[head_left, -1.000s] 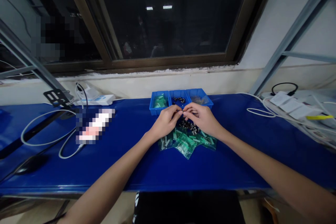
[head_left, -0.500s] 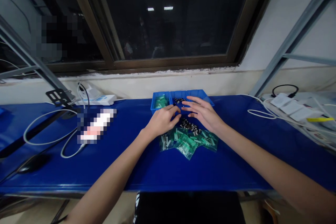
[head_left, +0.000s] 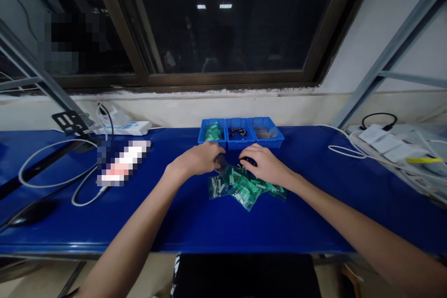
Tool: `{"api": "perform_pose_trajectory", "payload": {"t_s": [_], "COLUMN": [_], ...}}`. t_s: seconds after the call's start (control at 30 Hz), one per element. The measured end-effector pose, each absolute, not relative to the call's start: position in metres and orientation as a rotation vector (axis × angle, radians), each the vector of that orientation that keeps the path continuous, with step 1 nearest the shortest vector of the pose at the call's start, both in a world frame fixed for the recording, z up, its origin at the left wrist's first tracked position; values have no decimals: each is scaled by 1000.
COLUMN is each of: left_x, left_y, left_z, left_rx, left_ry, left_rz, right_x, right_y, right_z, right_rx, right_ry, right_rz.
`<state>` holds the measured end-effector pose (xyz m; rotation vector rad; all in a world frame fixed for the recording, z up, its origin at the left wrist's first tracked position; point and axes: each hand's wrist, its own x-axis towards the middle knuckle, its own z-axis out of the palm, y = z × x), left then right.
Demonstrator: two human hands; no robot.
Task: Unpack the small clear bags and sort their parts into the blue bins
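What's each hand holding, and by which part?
Can't be told for sure. The left hand has its fingertips at a small dark part; the right hand is curled over dark parts. The fingers hide any grip.

Blurry patch (head_left: 123,163) on blue table (head_left: 70,237), cannot tell what. Second blurry patch (head_left: 66,44) at window (head_left: 223,23). Dark bits (head_left: 238,132) in middle tray (head_left: 240,142) too small to tell. Right hand (head_left: 265,165) hides part of dark thing (head_left: 248,161). Left arm (head_left: 129,237), right arm (head_left: 366,228) cut off by picture edge.
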<state>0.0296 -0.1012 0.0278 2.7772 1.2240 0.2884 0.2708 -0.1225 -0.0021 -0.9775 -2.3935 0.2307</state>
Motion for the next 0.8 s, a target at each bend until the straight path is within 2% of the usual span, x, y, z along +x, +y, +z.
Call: {"api": "perform_pose_trajectory", "payload": {"t_s": [0.1, 0.37, 0.6, 0.8], "left_x": [29, 35, 51, 67], "left_y": [-100, -95, -105, -112], "left_z": [24, 15, 29, 23], "left_rx": [2740, 2732, 2678, 2510], "left_ry": [1236, 1236, 1044, 962], "left_rz": [223, 405, 773, 904], "right_x": [271, 272, 270, 268], "right_y": [-122, -121, -122, -124], "right_z": [-3, -5, -2, 4], "right_rx": [-973, -953, -1029, -1054], "right_ry": [-2379, -2407, -2289, -2084], "right_rz": [233, 229, 232, 423]}}
